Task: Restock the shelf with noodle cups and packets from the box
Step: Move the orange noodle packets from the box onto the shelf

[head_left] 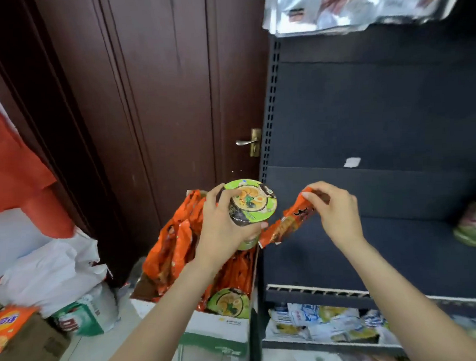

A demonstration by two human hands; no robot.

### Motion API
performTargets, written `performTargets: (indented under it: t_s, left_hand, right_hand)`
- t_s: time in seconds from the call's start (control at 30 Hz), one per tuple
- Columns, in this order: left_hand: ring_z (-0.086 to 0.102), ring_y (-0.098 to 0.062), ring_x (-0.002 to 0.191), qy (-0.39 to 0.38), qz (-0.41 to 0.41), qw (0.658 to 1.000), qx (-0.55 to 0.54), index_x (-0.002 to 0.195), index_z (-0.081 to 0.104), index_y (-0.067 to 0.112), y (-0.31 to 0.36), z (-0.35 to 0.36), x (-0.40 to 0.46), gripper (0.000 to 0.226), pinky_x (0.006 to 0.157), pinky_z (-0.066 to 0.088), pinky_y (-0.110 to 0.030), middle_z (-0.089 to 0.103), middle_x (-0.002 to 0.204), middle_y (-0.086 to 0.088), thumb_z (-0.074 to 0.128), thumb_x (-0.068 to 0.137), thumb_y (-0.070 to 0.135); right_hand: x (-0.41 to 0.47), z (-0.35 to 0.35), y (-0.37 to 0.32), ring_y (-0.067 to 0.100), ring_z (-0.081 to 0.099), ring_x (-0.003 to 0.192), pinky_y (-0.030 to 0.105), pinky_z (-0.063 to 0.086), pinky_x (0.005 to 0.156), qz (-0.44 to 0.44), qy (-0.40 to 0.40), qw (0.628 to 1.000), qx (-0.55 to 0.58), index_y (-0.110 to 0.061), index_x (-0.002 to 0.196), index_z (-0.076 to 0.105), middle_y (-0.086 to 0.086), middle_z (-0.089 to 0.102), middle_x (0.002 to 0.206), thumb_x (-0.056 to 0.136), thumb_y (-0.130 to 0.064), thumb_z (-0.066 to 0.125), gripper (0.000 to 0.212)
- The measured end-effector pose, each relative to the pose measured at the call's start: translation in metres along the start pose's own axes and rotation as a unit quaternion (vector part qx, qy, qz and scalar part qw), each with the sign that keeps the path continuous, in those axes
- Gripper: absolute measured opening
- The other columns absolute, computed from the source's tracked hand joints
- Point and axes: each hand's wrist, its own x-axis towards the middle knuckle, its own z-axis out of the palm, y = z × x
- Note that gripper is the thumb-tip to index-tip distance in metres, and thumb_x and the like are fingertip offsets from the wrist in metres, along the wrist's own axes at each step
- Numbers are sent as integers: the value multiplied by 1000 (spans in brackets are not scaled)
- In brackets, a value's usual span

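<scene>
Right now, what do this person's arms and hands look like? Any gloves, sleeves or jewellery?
Both arms are bare from the bottom edge of the picture up to the wrists: no sleeves show. The left hand and the right hand wear no gloves. No watch, bracelet or ring can be seen on the wrists or the fingers. The fingernails look short and unpainted, though the picture is a little soft.

Both arms reach forward, left grip (224,222) curled closed, right grip (333,209) pinched.
</scene>
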Motion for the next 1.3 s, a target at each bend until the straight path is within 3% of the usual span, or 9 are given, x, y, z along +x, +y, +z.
performTargets:
  t_s: [0.3,0.6,0.7,0.77,0.87,1.0,1.13,1.3]
  left_hand:
    - [34,-9,127,-105,28,993,-45,112,53,22,133,200,-4,65,99,21,-9,36,133,2,87,58,35]
    - [37,-10,122,-213,43,973,-77,113,48,17,252,403,-14,62,99,29,-14,32,131,1,84,64,30]
    - [39,-9,119,-254,43,964,-70,114,49,16,271,456,-6,65,97,29,-13,32,130,2,85,63,35]
    - [40,-10,118,-274,41,959,-61,114,50,16,277,489,3,66,95,29,-12,33,129,2,85,62,37]
    - [39,-12,121,-294,39,953,-53,115,51,14,282,535,15,67,93,25,-11,34,130,0,85,62,37]
    - [39,-14,124,-318,28,946,-52,117,52,16,283,590,26,66,96,25,-12,34,133,-1,84,63,36]
    - [30,-17,133,-347,28,936,-57,129,52,18,286,630,28,75,106,20,-16,28,139,-4,86,63,31]
    - [26,-16,137,-341,3,937,-71,130,52,18,280,662,16,76,103,16,-9,24,145,-4,87,62,25]
  right_hand:
    - [-32,-191,147,14,63,80,33,50,77,51,55,997,-29,-17,86,67,-5,68,85,91,-15,58,10]
    - [-49,-355,294,17,62,74,35,49,70,79,79,988,-103,-14,91,68,-4,67,83,91,-15,59,10]
    - [-43,-384,331,10,59,69,18,44,67,107,96,985,-100,-12,92,68,-5,65,80,91,-13,59,10]
    - [-36,-397,351,9,59,72,14,41,68,126,103,982,-96,-10,94,68,-4,66,84,91,-11,58,11]
    - [-25,-413,380,14,62,84,21,44,76,139,96,981,-93,-9,94,68,0,69,91,92,-11,56,12]
    - [-9,-431,414,18,64,83,34,50,80,151,65,980,-109,-11,90,66,1,68,87,92,-11,56,9]
    - [3,-444,439,18,63,78,31,50,74,163,48,981,-96,-12,85,63,0,66,80,90,-7,57,9]
    - [8,-454,465,16,63,76,29,49,73,164,27,983,-74,-18,82,60,-8,63,77,90,-8,58,13]
